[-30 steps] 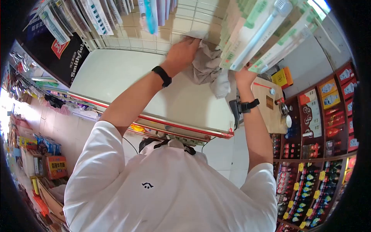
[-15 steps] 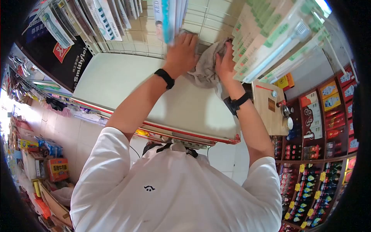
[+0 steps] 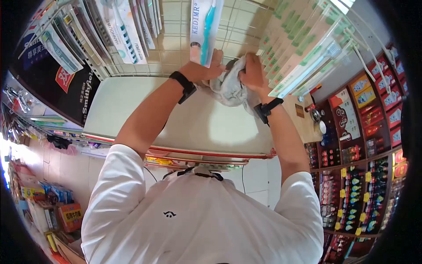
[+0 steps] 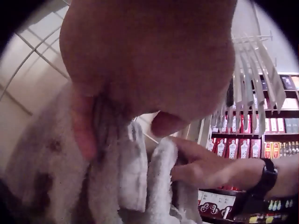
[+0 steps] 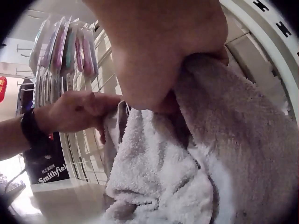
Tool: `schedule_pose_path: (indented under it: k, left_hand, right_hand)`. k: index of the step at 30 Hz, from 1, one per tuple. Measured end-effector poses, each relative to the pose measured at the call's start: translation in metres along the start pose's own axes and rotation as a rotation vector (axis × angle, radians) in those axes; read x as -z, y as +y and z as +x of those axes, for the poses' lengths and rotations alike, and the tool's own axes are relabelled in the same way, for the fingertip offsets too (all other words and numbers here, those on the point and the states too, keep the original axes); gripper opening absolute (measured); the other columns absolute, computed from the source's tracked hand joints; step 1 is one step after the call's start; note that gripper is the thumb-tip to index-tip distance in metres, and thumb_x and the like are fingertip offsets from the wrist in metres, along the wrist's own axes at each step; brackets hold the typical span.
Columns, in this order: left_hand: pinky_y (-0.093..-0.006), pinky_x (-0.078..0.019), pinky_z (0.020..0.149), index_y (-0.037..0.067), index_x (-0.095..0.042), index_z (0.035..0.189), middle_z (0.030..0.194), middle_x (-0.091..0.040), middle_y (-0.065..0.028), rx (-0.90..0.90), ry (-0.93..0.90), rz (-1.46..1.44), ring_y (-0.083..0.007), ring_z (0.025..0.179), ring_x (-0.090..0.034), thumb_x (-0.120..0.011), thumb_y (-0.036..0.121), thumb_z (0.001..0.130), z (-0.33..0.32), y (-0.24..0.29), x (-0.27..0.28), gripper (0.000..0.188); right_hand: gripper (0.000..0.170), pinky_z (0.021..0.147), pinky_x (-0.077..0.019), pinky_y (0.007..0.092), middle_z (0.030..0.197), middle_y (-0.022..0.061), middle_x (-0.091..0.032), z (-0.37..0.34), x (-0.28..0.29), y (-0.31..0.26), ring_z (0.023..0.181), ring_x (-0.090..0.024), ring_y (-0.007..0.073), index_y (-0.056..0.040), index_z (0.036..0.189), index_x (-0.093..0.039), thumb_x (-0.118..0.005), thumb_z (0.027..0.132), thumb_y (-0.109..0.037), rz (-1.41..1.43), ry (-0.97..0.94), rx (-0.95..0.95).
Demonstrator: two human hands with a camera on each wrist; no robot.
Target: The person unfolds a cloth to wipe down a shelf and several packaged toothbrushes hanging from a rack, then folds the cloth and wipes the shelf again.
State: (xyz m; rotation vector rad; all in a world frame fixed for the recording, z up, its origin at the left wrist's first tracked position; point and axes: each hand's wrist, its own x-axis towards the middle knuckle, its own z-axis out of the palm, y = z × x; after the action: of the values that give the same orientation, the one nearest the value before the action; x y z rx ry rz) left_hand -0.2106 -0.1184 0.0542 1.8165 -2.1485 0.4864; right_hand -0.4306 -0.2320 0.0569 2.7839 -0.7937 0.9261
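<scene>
A greyish-white terry cloth [image 3: 231, 91] is bunched between both hands over the white shelf [image 3: 132, 105], near the wire grid at the back. My left hand [image 3: 198, 72] grips the cloth's left side, partly behind a hanging toothbrush pack [image 3: 203, 33]. In the left wrist view, folds of the cloth [image 4: 107, 186] hang from its fingers, with dark stains on them. My right hand [image 3: 253, 75] pinches the cloth's right side, close to the hanging green-and-white toothbrush packs [image 3: 303, 48]. The right wrist view shows the cloth [image 5: 159, 163] draping below that hand.
More toothbrush packs [image 3: 123, 33] hang at the upper left, beside a black Smithfield panel [image 3: 72, 83]. A red strip [image 3: 211, 153] runs along the shelf's front edge. To the right are a wooden tabletop [image 3: 303, 116] and shelves of bottles and boxes [image 3: 351, 185].
The right hand has come out from beside the green packs and taken hold of the cloth. The left hand has gone from lying flat on the cloth to gripping it, and the cloth is gathered up.
</scene>
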Motion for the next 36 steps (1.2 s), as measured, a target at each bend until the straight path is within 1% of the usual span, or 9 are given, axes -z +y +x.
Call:
schedule_pose_path:
  k: [3,6,13,22,24,27,31,34,36]
  left_hand:
    - [-0.0470,-0.0510,0.097,-0.004,-0.056,0.133,0.122,-0.064,-0.0188,-0.116,0.358,0.071,-0.0372,0.113,-0.062,-0.065,0.021,0.086,-0.010,-0.021,-0.064,0.054]
    - [-0.0432,-0.0507,0.098,-0.003,-0.052,0.141,0.126,-0.062,-0.0164,0.009,0.421,0.237,-0.0333,0.117,-0.061,-0.062,0.015,0.086,-0.030,0.013,-0.024,0.059]
    - [-0.0413,-0.0501,0.097,-0.001,-0.049,0.146,0.134,-0.058,-0.0125,0.170,0.233,0.318,-0.0282,0.118,-0.060,-0.062,0.016,0.089,-0.053,0.037,-0.032,0.060]
    - [-0.0452,-0.0488,0.097,0.001,-0.047,0.147,0.129,-0.059,-0.0131,0.142,0.225,0.085,-0.0319,0.116,-0.060,-0.061,0.008,0.085,-0.030,0.015,-0.038,0.064]
    - [-0.0451,-0.0487,0.096,0.003,-0.052,0.140,0.127,-0.060,-0.0132,0.081,0.457,-0.007,-0.0318,0.115,-0.060,-0.060,0.004,0.083,-0.019,0.013,-0.040,0.058]
    - [-0.0452,-0.0498,0.094,0.003,-0.057,0.125,0.122,-0.064,-0.0162,-0.004,0.491,-0.009,-0.0343,0.114,-0.061,-0.059,0.003,0.082,-0.008,0.001,-0.044,0.043]
    - [-0.0470,-0.0523,0.084,0.002,-0.061,0.103,0.103,-0.069,-0.0190,0.019,0.495,-0.104,-0.0379,0.099,-0.066,-0.061,0.006,0.087,0.009,-0.014,-0.042,0.017]
    - [-0.0489,-0.0523,0.073,0.001,-0.063,0.091,0.082,-0.068,-0.0199,-0.030,0.274,-0.191,-0.0397,0.080,-0.067,-0.063,0.014,0.093,0.010,-0.021,-0.029,0.013]
    - [-0.0494,-0.0506,0.067,0.000,-0.064,0.085,0.074,-0.066,-0.0204,-0.111,0.456,-0.519,-0.0393,0.070,-0.065,-0.065,0.022,0.098,0.006,-0.024,-0.028,0.026]
  right_hand:
    - [0.069,0.109,-0.0418,0.0533,0.130,0.0309,-0.051,-0.015,-0.004,-0.012,0.125,-0.046,0.0496,0.0098,0.135,-0.045,-0.070,0.076,-0.015,-0.074,0.053,-0.012]
    - [0.084,0.121,-0.0325,0.0504,0.144,0.0313,-0.043,-0.029,0.001,-0.025,0.139,-0.036,0.0501,0.0143,0.146,-0.034,-0.071,0.077,-0.016,-0.122,0.060,0.040]
    - [0.099,0.129,-0.0200,0.0470,0.161,0.0302,-0.028,-0.044,0.016,-0.034,0.154,-0.020,0.0473,0.0146,0.155,-0.023,-0.074,0.075,-0.016,-0.257,-0.110,0.053]
    - [0.088,0.128,-0.0207,0.0476,0.150,0.0282,-0.044,-0.030,-0.002,-0.027,0.147,-0.033,0.0422,0.0161,0.146,-0.039,-0.073,0.072,-0.018,-0.238,0.045,0.048]
    - [0.082,0.126,-0.0240,0.0483,0.144,0.0263,-0.049,-0.019,-0.007,-0.024,0.139,-0.040,0.0418,0.0140,0.142,-0.044,-0.073,0.072,-0.017,-0.216,0.068,0.029]
    - [0.060,0.108,-0.0447,0.0479,0.128,0.0191,-0.056,-0.006,-0.007,-0.024,0.124,-0.049,0.0402,0.0021,0.126,-0.056,-0.072,0.070,-0.015,-0.028,0.046,-0.123]
    - [0.059,0.102,-0.0487,0.0471,0.126,0.0188,-0.059,0.010,0.003,-0.012,0.123,-0.050,0.0406,0.0006,0.126,-0.057,-0.072,0.069,-0.012,-0.075,-0.068,-0.086]
    - [0.060,0.105,-0.0462,0.0469,0.123,0.0191,-0.060,0.007,0.002,-0.012,0.122,-0.050,0.0419,0.0011,0.126,-0.057,-0.073,0.070,-0.010,0.015,-0.156,-0.181]
    - [0.061,0.108,-0.0435,0.0468,0.126,0.0198,-0.060,-0.004,-0.006,-0.019,0.123,-0.049,0.0421,0.0009,0.127,-0.057,-0.075,0.070,-0.010,0.014,0.104,-0.070]
